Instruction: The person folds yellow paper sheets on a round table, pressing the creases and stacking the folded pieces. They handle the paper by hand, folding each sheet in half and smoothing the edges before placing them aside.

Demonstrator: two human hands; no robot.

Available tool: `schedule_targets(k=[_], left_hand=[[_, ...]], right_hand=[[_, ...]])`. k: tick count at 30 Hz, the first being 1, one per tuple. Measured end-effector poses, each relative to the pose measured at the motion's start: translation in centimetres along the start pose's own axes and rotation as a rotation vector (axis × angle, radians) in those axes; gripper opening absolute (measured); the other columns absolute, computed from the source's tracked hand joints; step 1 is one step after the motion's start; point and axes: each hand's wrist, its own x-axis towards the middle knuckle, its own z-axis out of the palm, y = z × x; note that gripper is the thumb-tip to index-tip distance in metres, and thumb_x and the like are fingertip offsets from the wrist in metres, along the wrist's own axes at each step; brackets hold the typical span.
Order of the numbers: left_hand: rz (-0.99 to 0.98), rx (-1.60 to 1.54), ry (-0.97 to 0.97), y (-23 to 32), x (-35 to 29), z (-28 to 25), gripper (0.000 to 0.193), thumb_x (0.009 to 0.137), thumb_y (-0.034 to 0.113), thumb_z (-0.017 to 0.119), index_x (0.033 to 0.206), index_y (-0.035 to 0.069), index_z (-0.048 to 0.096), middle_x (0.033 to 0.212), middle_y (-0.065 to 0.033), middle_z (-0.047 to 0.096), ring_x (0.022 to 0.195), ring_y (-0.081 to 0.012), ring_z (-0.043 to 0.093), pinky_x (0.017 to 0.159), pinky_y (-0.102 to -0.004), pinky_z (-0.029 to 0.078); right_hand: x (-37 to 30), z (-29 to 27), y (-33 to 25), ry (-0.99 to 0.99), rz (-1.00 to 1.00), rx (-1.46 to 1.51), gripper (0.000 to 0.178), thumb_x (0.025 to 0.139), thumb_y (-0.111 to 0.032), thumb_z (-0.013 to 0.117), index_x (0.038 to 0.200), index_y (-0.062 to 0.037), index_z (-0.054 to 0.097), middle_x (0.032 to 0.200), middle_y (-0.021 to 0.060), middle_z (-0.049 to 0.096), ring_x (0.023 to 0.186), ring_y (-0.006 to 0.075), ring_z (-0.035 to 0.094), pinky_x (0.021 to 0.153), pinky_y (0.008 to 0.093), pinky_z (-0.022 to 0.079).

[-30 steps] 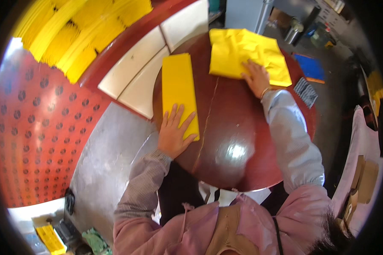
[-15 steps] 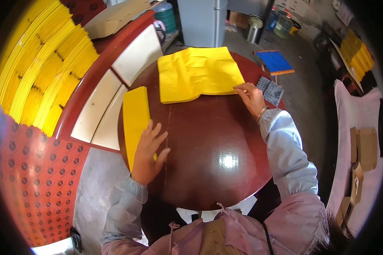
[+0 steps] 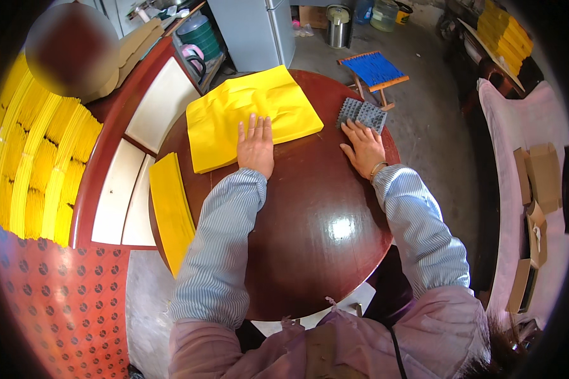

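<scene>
A stack of large yellow paper sheets point(image 3: 259, 101) with a creased top lies at the far side of the round dark-red table. My left hand point(image 3: 256, 151) is flat on its near edge, fingers stretched out. To the right, my right hand point(image 3: 367, 151) has its fingers apart, fingertips at the near edge of a grey studded pad point(image 3: 362, 114). Neither hand grips anything. Along the table's left edge lies a narrow stack of folded yellow paper point(image 3: 171, 205), its near end partly behind my left sleeve.
Bundled yellow paper point(image 3: 35, 170) is piled high at the left, beside a red-edged cabinet point(image 3: 161, 104). Beyond the table stand a blue folding stool point(image 3: 373, 68), a grey refrigerator point(image 3: 250, 31) and a metal flask point(image 3: 339, 28). Cardboard boxes point(image 3: 542, 180) rest on pink cloth at the right.
My left hand has gone from the folded stack to the large sheets. My right hand has let go of their corner and moved to the grey pad. The whole view has shifted.
</scene>
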Motion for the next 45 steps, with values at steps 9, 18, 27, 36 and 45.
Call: schedule_targets(k=[9,18,27,36,45], left_hand=[[0.094,-0.110,0.160,-1.0,-3.8,2.4,0.063,0.096,-0.005,0.053,0.159,0.002,0.048,0.161,-0.0179,0.054,0.155,-0.0363,0.043,0.130,-0.0519,0.031],[0.404,-0.329,0.103,1.3,-16.4,-2.7,0.067,0.092,-0.009,0.055,0.158,0.003,0.049,0.162,-0.0164,0.052,0.154,-0.0376,0.043,0.128,-0.0552,0.033],[0.650,-0.431,0.041,2.3,-22.4,-5.4,0.062,0.092,-0.002,0.055,0.154,0.006,0.055,0.159,-0.0126,0.056,0.153,-0.0354,0.047,0.127,-0.0549,0.035],[0.591,-0.374,0.041,4.0,-23.6,-10.1,0.069,0.087,-0.009,0.056,0.154,0.010,0.055,0.165,-0.0109,0.049,0.157,-0.0325,0.040,0.130,-0.0502,0.030],[0.004,-1.117,0.264,15.5,-28.8,-10.3,0.050,0.086,-0.014,0.053,0.129,0.004,0.068,0.124,-0.0187,0.069,0.116,-0.0371,0.067,0.099,-0.0424,0.056]], right_hand=[[-0.7,0.4,3.7,0.289,0.061,0.154,0.049,0.102,-0.030,0.068,0.150,-0.0166,0.061,0.153,0.0039,0.060,0.133,0.0276,0.054,0.109,0.0477,0.044],[2.4,1.3,7.4,0.125,0.231,0.065,0.019,0.096,-0.031,0.075,0.110,-0.0203,0.081,0.113,-0.0043,0.076,0.117,0.0202,0.062,0.100,0.0438,0.045],[-5.7,-5.9,7.0,0.258,0.275,0.502,0.047,0.098,-0.034,0.080,0.143,-0.0276,0.069,0.142,0.0108,0.069,0.124,0.0305,0.067,0.103,0.0439,0.057],[-27.6,-14.1,-6.9,0.119,0.083,0.966,0.027,0.086,0.000,0.083,0.112,-0.0057,0.081,0.116,0.0097,0.077,0.109,0.0269,0.070,0.100,0.0398,0.055],[-26.4,-12.8,-8.1,0.070,-0.394,0.787,0.039,0.080,-0.002,0.083,0.117,-0.0103,0.073,0.121,0.0060,0.069,0.112,0.0311,0.063,0.098,0.0418,0.052]])
